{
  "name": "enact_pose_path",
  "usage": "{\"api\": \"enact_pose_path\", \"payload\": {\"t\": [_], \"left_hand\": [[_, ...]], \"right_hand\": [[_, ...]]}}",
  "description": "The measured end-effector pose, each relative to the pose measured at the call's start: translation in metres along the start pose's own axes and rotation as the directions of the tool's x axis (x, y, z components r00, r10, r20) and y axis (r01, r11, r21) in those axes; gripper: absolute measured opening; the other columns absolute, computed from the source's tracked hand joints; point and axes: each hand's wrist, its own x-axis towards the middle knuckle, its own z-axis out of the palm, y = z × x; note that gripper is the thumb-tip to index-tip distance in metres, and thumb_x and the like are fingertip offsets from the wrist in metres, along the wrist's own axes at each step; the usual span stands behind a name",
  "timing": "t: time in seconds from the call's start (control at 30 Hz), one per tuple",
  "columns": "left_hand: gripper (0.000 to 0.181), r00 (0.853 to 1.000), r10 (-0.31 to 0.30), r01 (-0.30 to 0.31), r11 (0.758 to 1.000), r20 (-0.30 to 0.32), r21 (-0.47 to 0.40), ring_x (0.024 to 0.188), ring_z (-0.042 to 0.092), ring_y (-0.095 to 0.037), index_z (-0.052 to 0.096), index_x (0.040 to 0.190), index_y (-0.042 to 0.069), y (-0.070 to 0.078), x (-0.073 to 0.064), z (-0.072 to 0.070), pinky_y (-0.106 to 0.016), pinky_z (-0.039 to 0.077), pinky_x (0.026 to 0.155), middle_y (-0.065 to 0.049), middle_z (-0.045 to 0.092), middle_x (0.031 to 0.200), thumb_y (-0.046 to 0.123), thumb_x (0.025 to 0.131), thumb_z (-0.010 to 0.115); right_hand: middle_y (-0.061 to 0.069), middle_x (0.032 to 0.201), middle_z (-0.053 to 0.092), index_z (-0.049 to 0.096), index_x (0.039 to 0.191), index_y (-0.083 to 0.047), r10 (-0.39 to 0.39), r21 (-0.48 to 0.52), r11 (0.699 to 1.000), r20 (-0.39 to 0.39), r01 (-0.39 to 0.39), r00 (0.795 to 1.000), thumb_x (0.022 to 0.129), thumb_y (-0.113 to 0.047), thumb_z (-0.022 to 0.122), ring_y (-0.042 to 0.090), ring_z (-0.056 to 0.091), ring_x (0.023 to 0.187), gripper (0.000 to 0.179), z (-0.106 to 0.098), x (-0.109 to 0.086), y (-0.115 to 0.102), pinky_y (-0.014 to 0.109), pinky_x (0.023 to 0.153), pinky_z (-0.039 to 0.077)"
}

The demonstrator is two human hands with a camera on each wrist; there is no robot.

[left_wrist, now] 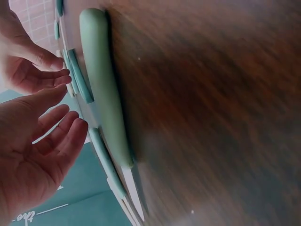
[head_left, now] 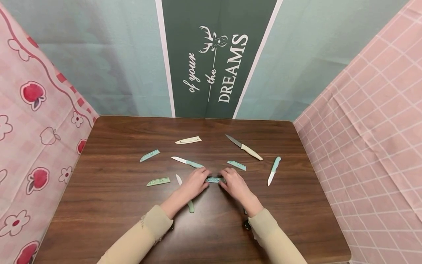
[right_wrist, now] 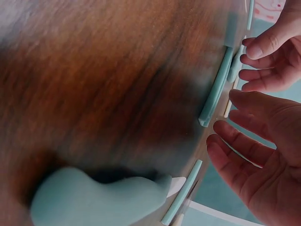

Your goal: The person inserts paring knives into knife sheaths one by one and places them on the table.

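Note:
A teal knife sheath (head_left: 215, 180) with raised lettering lies on the table between the two hands. My left hand (head_left: 196, 181) is at its left end and my right hand (head_left: 234, 183) at its right end. Both hands have loosely bent fingers with nothing between them, as the wrist views show. Under the left forearm is a green-handled knife (left_wrist: 103, 89) with a white blade. Just beyond the left fingertips a teal-handled knife (head_left: 194, 164) points left. Close in the right wrist view sits a teal knife handle (right_wrist: 99, 197); the right forearm hides it in the head view.
Further sheaths lie around: green (head_left: 158, 182), teal (head_left: 150, 155), cream (head_left: 188, 140) and another teal one (head_left: 236, 165). A cream-handled knife (head_left: 252, 152) with a grey blade is at back right, a teal-handled knife (head_left: 274, 171) at far right. Curtains surround the wooden table (head_left: 108, 220).

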Motion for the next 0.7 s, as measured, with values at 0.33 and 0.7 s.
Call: {"api": "enact_pose_path", "payload": {"t": [0.33,0.7], "left_hand": [[0.031,0.998,-0.033,0.034,0.999,0.046,-0.022,0.096,0.068,-0.026,0.067,0.112,0.004,-0.001,0.007,0.008,-0.039,0.057,0.085,-0.010,0.067,0.104,0.013,0.085,0.078],[0.028,1.000,-0.010,0.010,1.000,0.014,-0.015,0.089,0.066,-0.027,0.068,0.106,0.003,0.000,0.012,0.019,-0.039,0.056,0.080,-0.010,0.065,0.099,0.012,0.082,0.080]], "right_hand": [[0.010,0.101,0.069,0.071,0.105,-0.002,-0.021,-0.027,0.999,-0.034,0.020,0.999,0.082,-0.008,0.080,0.028,0.064,0.095,0.025,0.008,-0.002,0.004,0.041,0.084,0.055],[0.010,0.095,0.067,0.071,0.097,-0.001,-0.030,-0.034,0.999,-0.059,0.028,0.998,0.080,-0.002,0.080,0.027,0.063,0.090,0.020,0.012,-0.002,0.005,0.039,0.082,0.055]]}}
